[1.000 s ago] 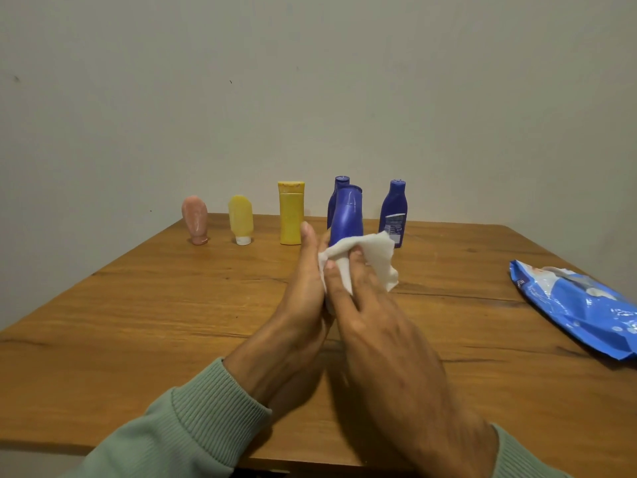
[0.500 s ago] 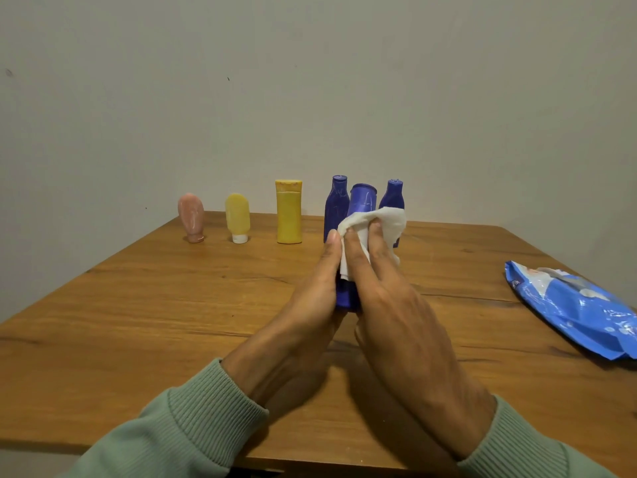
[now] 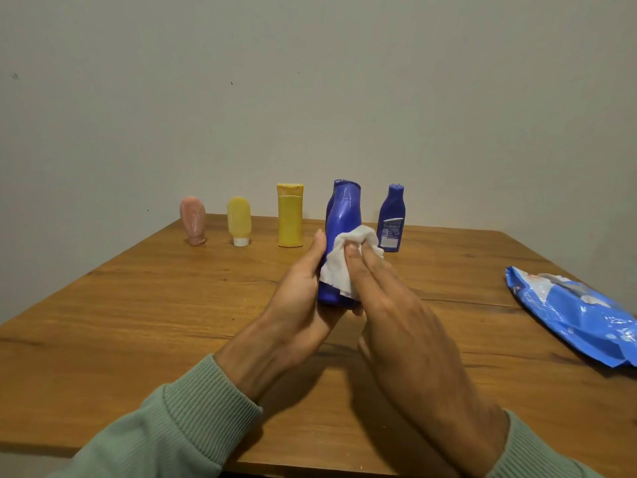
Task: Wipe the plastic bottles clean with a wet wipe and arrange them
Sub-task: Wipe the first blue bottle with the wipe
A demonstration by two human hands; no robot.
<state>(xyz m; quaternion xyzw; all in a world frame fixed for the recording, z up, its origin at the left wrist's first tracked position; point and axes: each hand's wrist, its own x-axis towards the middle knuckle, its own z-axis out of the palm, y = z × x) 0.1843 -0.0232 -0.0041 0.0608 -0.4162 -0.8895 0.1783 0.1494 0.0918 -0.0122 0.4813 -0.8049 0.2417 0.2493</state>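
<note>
Wooden table (image 3: pixel 138 305) against a plain grey wall (image 3: pixel 310 81). Back row from the left: pink tube (image 3: pixel 193 220) standing on its cap, pale yellow tube (image 3: pixel 239 219) on a white cap, and yellow bottle (image 3: pixel 290 215) upright, each apart from the next.

Left hand (image 3: pixel 296 294), in a green sleeve (image 3: pixel 179 426), grips the held blue bottle (image 3: pixel 343 219) round its lower half. The thumb runs up the left side and the other fingers are hidden behind. Bottle is dark blue smooth plastic, narrowing toward the cap, cap up, roughly upright, held up in front of the row. A second blue bottle (image 3: pixel 329 210) is mostly hidden right behind it, with only a sliver showing at its left edge.

White wet wipe (image 3: pixel 339 270), crumpled, covers the bottle's lower front, sandwiched between bottle and right fingers (image 3: pixel 365 270). Right hand (image 3: pixel 396 315) has its fingers nearly straight and close together, pressing the wipe onto the bottle; thumb position can't tell.

Labelled blue bottle (image 3: pixel 391 219) stands upright in the row, just right of the held one. Blue wipe pack (image 3: pixel 568 315) lies flat near the table's right edge, well apart from the hands.
</note>
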